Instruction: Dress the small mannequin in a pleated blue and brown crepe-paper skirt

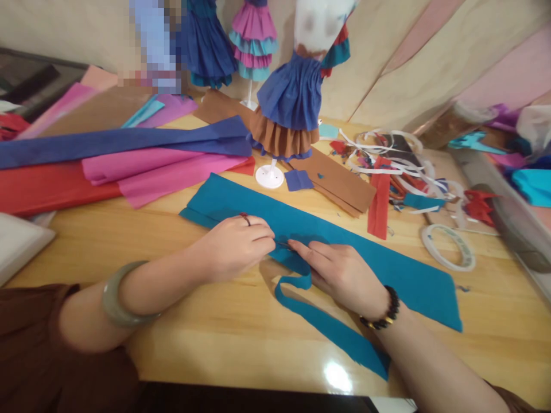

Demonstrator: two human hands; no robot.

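Note:
My left hand [239, 246] is closed in a pinch, knuckles up; what sits between its fingertips is hidden or too small to name. Facing it, my right hand [340, 267] pinches the upper end of a narrow teal crepe paper strip [331, 324]. A thin dark line, perhaps a needle, shows between the two hands. From my right fingers the strip curls down and runs along the table towards the front, its lower end beside my right forearm. Under and behind both hands lies a wide folded teal sheet [400, 267] of the same kind.
A small dress form [284, 109] in a ruffled blue and brown skirt stands behind the teal sheet. Blue, pink and red rolls [142, 172] lie left. On the right are a tape roll [447, 246], white strips [387, 158] and a grey bin [508, 218].

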